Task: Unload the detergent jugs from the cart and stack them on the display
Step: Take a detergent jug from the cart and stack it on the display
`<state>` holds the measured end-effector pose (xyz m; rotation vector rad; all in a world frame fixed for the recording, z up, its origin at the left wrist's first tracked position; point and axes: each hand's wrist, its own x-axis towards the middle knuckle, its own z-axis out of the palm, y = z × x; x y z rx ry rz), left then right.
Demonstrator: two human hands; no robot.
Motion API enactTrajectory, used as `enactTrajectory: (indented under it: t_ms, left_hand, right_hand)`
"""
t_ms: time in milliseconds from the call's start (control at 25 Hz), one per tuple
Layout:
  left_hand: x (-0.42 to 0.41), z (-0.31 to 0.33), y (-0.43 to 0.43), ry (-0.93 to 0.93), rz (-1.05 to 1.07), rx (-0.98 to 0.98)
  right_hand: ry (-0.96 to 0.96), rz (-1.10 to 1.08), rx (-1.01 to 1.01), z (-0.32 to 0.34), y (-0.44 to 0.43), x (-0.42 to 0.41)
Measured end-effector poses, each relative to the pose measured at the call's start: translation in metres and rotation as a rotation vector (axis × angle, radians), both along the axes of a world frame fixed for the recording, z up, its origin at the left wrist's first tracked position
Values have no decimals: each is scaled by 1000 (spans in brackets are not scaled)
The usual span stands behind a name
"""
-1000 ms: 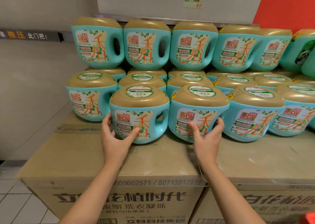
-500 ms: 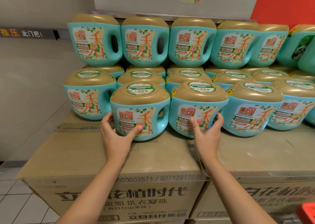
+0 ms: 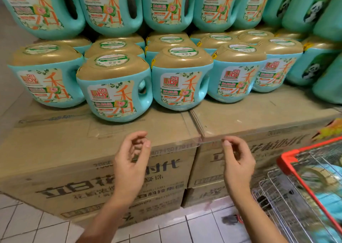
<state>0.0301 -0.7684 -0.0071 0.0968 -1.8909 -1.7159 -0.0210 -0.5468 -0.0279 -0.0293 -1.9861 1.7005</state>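
Fingers [image 3: 133, 138] of the left hand [image 3: 130, 165] are loosely curled and hold nothing. The right hand [image 3: 238, 165] is the same, slack and empty. Both hover at lower centre of the frame, in front of the cardboard cartons [image 3: 74, 150] that form the display base, and touch no jug.

The display looks well stocked. Teal Liby detergent jugs [image 3: 180, 87] with gold lids stand in rows on the carton tops, with a second tier above them across the top of the frame. The nearest jug [image 3: 112, 91] sits upright, slightly forward of its neighbours.

At lower right, the red-rimmed wire cart [image 3: 286, 158] holds at least one blurred teal jug [image 3: 320, 176]. Unloading therefore seems unfinished, though how many remain cannot be told. A bare strip of carton top in front suggests room for more.
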Motion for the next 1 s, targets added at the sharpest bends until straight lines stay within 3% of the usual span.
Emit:
enactTrajectory:
  t_ms: [200,360,680,1000]
  left_hand:
    - [69,-72,111,-471,-248,181]
    - [120,-116,203,-715,-364,143]
    - [178,-133,369,-764,-568,89]
    - [117,-107,491,-669,-742,-27]
  right_hand:
    - [-341,-7,-182,-61,94,108]
    - [-480,-42,-221,-82,185,192]
    - [-524,-89,-195,-72,343,289]
    - [-439,-222,-156,-55,487,254]
